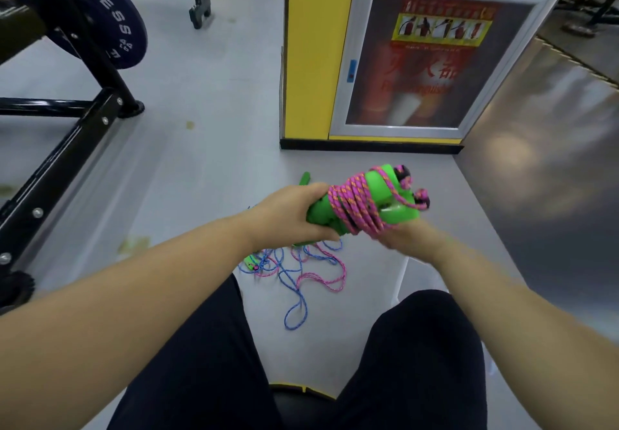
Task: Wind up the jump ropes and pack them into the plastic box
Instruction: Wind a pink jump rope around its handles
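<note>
Grips the green handles (376, 190) in the left hand (294, 215), pink rope (351, 206) wound round them, raised above the floor (201, 178). Right hand (408, 238) blurred under the bundle; cannot tell its grip. Below, loose blue rope (290, 285) and loose pink rope (344, 273) tangled.

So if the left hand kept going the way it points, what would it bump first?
The left hand points rightward, gripping the green handles wound with pink rope. Carried on, it would probably reach the grey wall first, passing above the right hand; depth is unclear.
</note>
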Available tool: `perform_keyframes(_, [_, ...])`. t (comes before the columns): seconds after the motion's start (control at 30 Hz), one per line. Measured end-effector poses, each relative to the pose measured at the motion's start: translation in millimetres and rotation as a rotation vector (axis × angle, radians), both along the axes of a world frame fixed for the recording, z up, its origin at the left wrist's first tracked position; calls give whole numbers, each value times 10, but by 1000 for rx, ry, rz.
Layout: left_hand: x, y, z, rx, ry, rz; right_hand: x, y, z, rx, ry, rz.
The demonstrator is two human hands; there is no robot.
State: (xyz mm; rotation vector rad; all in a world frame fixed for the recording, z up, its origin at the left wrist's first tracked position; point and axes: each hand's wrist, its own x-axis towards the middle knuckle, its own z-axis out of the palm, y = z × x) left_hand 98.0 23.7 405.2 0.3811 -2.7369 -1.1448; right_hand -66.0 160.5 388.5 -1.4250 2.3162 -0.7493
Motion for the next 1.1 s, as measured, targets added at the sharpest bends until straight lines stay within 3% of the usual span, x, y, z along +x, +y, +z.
perform_keyframes(0.07, [-2,-47,-50,126,28,113,74,52,-154,168,198,240])
perform_keyframes(0.13, [4,-108,-99,263,38,244,138,143,-243,271,137,269])
perform_keyframes(0.23, [17,-170,-184,356,22,360,250,213,-316,268,161,288])
perform_keyframes(0.33, [21,-189,-255,320,-19,414,358,186,-183,250,492,361])
perform_keyframes(0.4, [0,-160,-273,178,-117,401,424,134,44,275,650,455])
perform_keyframes(0.5, [-73,-7,-253,-293,-342,279,428,-42,423,276,826,555])
perform_keyframes(0.6, [-158,152,-255,-592,-409,85,327,-240,649,236,875,618])
perform_keyframes(0.7, [-198,198,-209,-719,-414,-43,184,-357,800,187,550,587])
perform_keyframes(0.77, [-171,197,-142,-667,-367,-99,60,-370,790,234,257,523])
perform_keyframes(0.9, [-35,199,-35,-299,-232,-236,-17,-320,844,308,-256,415])
perform_keyframes(1.0, [22,198,19,47,-113,-199,-416,-263,288,319,-583,213])
perform_keyframes(1.1, [58,142,-8,340,-44,-26,-530,-20,-133,297,-487,221])
